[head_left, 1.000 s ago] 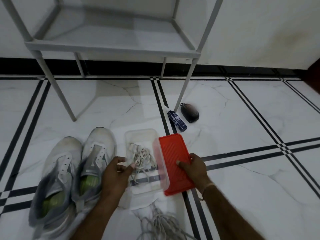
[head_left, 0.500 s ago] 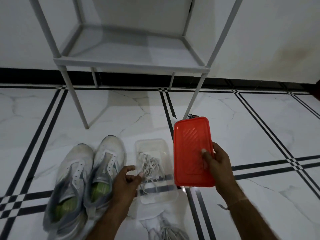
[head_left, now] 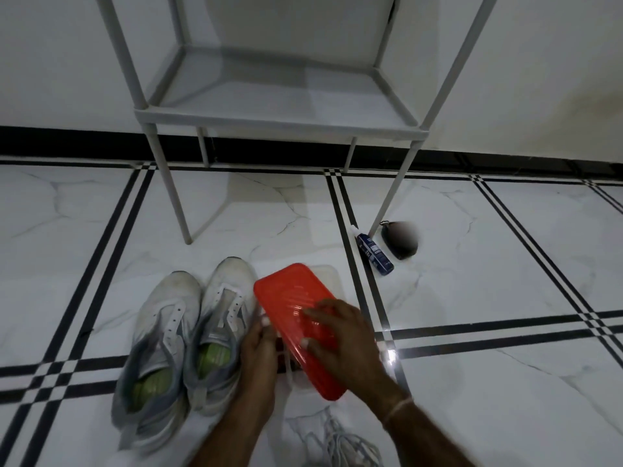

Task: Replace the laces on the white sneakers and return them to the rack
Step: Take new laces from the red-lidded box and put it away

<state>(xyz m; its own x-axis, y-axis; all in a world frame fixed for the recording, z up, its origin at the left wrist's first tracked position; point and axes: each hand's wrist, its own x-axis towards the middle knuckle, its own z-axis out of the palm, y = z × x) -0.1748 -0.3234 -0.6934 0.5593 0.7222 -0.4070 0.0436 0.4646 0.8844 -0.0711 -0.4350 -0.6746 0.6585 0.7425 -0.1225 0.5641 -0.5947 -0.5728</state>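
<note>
Near the bottom centre, right hand [head_left: 340, 335] flat on a red lid [head_left: 293, 298], fingers spread, pressing it at a slant over a clear container [head_left: 328, 274]. Left hand [head_left: 259, 352] against the lid's left edge, fingers bent toward it; pinching or not, cannot tell. One white lace [head_left: 287, 365] trailing from under that hand toward the near side. Just left of the hands, white sneakers [head_left: 188, 332] side by side on the marble floor [head_left: 472, 264], toes far, eyelets bare, green insoles showing. At the near edge, a loose heap of laces [head_left: 344, 446]. Far right, a blue bottle [head_left: 374, 251] and a dark object [head_left: 399, 242] beside the front right leg of the grey rack [head_left: 279, 126].
</note>
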